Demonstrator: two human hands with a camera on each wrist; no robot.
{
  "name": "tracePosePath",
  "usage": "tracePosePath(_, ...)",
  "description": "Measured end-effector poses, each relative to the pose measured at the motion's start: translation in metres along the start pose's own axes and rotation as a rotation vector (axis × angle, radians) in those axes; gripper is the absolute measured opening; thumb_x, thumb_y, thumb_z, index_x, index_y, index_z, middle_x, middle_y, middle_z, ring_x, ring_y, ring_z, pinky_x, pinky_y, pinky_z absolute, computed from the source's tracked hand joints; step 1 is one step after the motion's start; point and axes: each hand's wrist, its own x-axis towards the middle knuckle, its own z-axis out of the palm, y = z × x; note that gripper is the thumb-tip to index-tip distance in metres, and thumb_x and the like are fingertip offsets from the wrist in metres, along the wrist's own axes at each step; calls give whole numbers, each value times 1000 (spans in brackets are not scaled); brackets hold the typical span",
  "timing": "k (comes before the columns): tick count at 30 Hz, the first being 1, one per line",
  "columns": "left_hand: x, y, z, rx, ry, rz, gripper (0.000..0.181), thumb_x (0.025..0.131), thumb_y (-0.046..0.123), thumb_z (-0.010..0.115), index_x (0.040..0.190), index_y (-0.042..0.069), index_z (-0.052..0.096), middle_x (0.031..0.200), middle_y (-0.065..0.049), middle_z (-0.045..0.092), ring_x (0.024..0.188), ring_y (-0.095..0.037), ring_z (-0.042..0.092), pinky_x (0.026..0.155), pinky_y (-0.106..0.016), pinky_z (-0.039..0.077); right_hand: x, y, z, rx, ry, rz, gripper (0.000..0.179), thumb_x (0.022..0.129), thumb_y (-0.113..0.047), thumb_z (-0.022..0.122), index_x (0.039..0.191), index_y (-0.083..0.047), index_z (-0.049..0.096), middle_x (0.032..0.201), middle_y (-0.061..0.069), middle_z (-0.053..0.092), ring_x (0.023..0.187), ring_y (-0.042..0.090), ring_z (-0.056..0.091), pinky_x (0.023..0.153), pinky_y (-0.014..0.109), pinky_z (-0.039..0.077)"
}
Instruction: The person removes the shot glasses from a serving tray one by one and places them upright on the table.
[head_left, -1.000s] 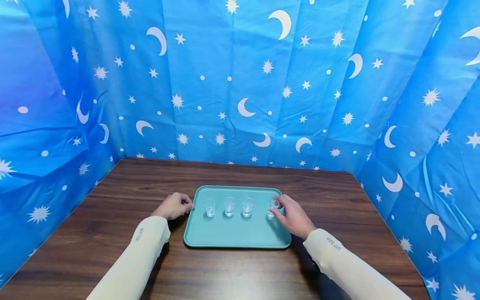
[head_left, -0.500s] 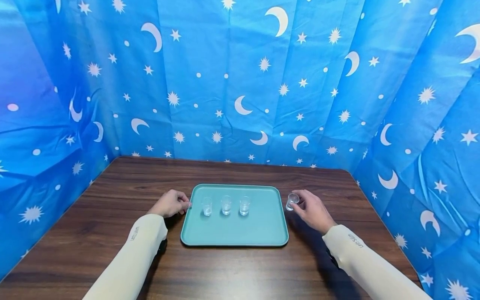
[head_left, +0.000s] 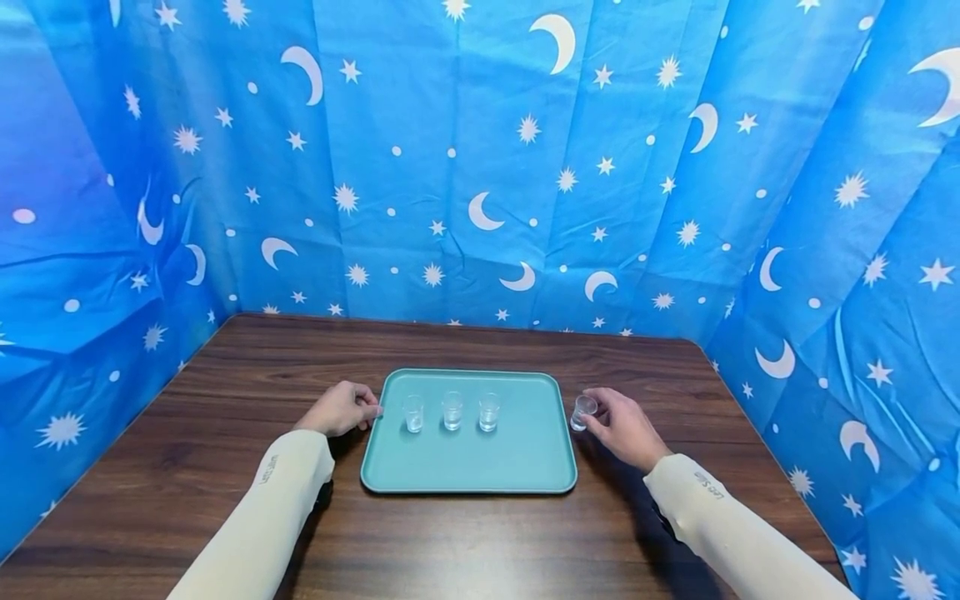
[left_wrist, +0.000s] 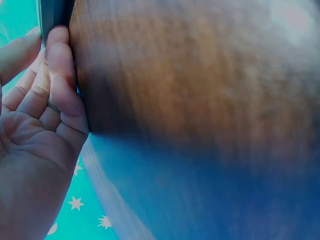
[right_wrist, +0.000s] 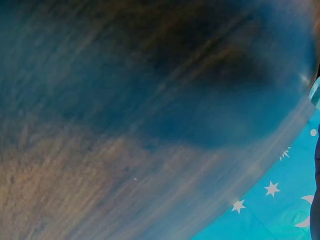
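Beside the turquoise tray (head_left: 471, 467), my right hand (head_left: 628, 429) holds a small clear shot glass (head_left: 582, 412) between thumb and fingers. That glass is upright, just right of the tray, at or close to the table top. Three more shot glasses stand in a row on the tray: a left one (head_left: 413, 414), a middle one (head_left: 452, 411) and a right one (head_left: 489, 412). At the tray's left edge my left hand (head_left: 341, 409) pinches the rim, thumb on one side and fingers on the other, as the left wrist view shows of the tray rim (left_wrist: 47, 17).
A dark brown wooden table (head_left: 480, 542) lies under everything. Blue curtains (head_left: 480, 167) with white moons and stars enclose its back and both sides. The right wrist view mostly shows blurred table, with only a sliver of the hand (right_wrist: 315, 190) at its right edge.
My right hand has carried the rightmost shot glass off the tray to the right, then lowered it slightly. The left hand stays on the tray's edge. The head view has shifted a little.
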Motion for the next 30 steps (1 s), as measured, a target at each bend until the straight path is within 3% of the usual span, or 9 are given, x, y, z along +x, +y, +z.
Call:
tracePosePath(9,0,0,1,-6,0,11,11,92,15,63,89,5,63,75,-5,60,66,-18,57,59,-33,47,-2,1,1,13,-34,37,41,86,-17,70,123,-4,56,101,6,61,82,15,61,72,35,52)
tracePosePath(14,0,-1,1,-15,-5,25,11,93,14,62,87,5,62,74,-5,60,66,-18,57,59,-33,47,2,-4,-5,18,-17,42,63,83,-23,74,136,-6,44,118,12,57,104,24,58,84,45,48)
tracePosePath(17,0,-2,0,-19,-4,22,11,92,13,62,86,4,62,73,-6,60,65,-18,57,59,-32,48,12,-13,-9,16,22,6,67,83,-26,74,138,-6,42,123,13,54,111,28,54,88,48,45)
tracePosePath(25,-2,1,-1,-22,-15,-1,11,93,13,61,86,4,62,74,-6,60,65,-18,57,58,-33,48,32,-35,-7,79,20,-41,61,84,-26,73,136,-8,46,124,12,55,110,27,54,86,44,47)
tracePosePath(30,-2,1,0,-28,-11,-4,11,93,13,61,86,4,61,75,-6,60,66,-19,57,59,-33,48,35,-40,4,124,0,-67,55,84,-25,74,131,-10,51,116,8,58,99,27,57,78,40,49)
